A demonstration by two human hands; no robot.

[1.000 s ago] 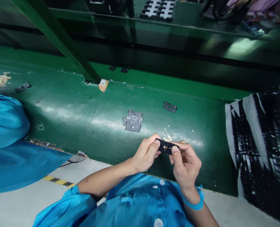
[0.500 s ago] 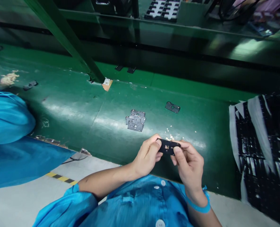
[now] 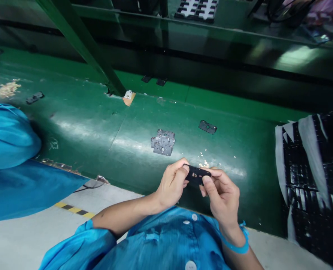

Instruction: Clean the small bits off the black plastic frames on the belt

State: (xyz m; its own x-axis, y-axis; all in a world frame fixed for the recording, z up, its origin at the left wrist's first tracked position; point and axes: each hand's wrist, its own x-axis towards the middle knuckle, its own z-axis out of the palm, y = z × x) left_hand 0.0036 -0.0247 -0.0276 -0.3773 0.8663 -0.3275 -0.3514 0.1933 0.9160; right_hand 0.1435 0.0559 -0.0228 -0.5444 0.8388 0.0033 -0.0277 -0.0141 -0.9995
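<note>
Between my two hands is a flat black plastic plate [image 3: 196, 175] with small cutouts, held just above the near edge of the green bench [image 3: 138, 165]. My left hand [image 3: 172, 184] pinches its left end, thumb on top. My right hand [image 3: 222, 193] grips the right end, thumb pressed on the face and fingers behind. Beyond the hands lies a small scatter of pale bits [image 3: 204, 164]. A pile of similar dark plates [image 3: 163, 142] rests ahead and to the left. One more dark plate [image 3: 207, 126] lies alone farther back.
A green post [image 3: 84, 48] slants down to the bench at left. A black tray stack with torn white tape [image 3: 309, 168] stands at right. At left are a co-worker's blue sleeve [image 3: 9, 131], another dark plate [image 3: 35, 98] and a heap of pale pieces [image 3: 9, 89].
Both hands and the held plate have shifted slightly left, while bench items appear a little farther right as the view moves. The grip stays the same.
</note>
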